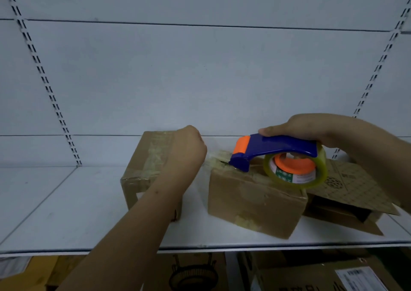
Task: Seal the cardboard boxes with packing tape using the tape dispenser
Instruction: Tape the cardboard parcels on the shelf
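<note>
On the white shelf (66,201), left brown cardboard box (144,168) looks taped, right hand (311,130) grasping blue-orange tape dispenser (273,152) over middle brown box (255,201), left hand (189,148) clenched on its tape end, right patterned box (347,192) still open.

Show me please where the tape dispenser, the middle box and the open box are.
tape dispenser (282,145): head view, on its blue handle.
middle box (255,199): head view, on its front face.
open box (355,186): head view, on its raised printed flap.
</note>
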Demonstrator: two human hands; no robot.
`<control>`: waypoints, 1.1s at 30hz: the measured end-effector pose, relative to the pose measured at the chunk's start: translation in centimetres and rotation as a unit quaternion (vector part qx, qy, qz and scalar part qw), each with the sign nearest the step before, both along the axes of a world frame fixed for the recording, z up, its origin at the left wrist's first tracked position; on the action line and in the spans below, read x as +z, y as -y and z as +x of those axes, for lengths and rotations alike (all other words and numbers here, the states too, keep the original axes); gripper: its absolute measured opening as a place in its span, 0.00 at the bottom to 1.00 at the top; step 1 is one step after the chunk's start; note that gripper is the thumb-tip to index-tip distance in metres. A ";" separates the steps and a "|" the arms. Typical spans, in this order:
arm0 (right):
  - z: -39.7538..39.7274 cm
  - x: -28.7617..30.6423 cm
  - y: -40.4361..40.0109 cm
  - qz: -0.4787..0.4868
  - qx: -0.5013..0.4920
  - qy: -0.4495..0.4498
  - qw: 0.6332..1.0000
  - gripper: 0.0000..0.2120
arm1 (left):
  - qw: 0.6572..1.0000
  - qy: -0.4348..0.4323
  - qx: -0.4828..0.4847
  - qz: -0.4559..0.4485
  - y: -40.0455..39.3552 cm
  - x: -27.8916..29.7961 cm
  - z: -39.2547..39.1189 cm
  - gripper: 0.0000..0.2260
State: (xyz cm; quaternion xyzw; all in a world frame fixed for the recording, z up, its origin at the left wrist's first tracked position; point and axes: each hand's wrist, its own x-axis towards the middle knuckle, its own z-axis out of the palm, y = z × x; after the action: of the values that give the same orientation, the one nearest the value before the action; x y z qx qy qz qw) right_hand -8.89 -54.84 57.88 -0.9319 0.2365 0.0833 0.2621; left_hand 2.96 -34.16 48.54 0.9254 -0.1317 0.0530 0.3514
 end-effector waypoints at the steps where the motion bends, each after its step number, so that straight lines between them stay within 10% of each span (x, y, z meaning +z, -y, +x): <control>1: 0.2 0.0 0.1 0.002 0.000 -0.004 1.000 0.26 | 0.999 -0.005 0.003 0.032 0.1 -0.3 0.4 0.08; 16: 1.9 -0.5 -0.7 -0.034 0.015 -0.023 0.999 0.27 | 0.942 -0.097 -0.073 0.313 1.9 0.1 0.2 0.15; 23: 2.2 -0.8 -1.0 -0.036 0.027 -0.023 0.999 0.26 | 0.904 -0.323 -0.083 0.267 2.2 0.3 0.9 0.09; 26: 2.2 -0.8 -1.0 -0.037 0.027 -0.023 0.999 0.26 | 0.911 -0.313 -0.060 0.263 1.9 -0.2 0.4 0.29; 33: 2.2 -1.2 -0.8 -0.043 0.026 -0.007 0.999 0.28 | 0.984 -0.171 -0.025 -0.033 1.8 0.9 0.5 0.14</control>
State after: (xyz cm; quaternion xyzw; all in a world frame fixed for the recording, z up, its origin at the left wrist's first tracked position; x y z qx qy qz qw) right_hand -6.67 -54.00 56.72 -0.9476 0.2172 0.0867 0.2178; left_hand 3.45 -35.95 49.48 0.9051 -0.0907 -0.1100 0.4007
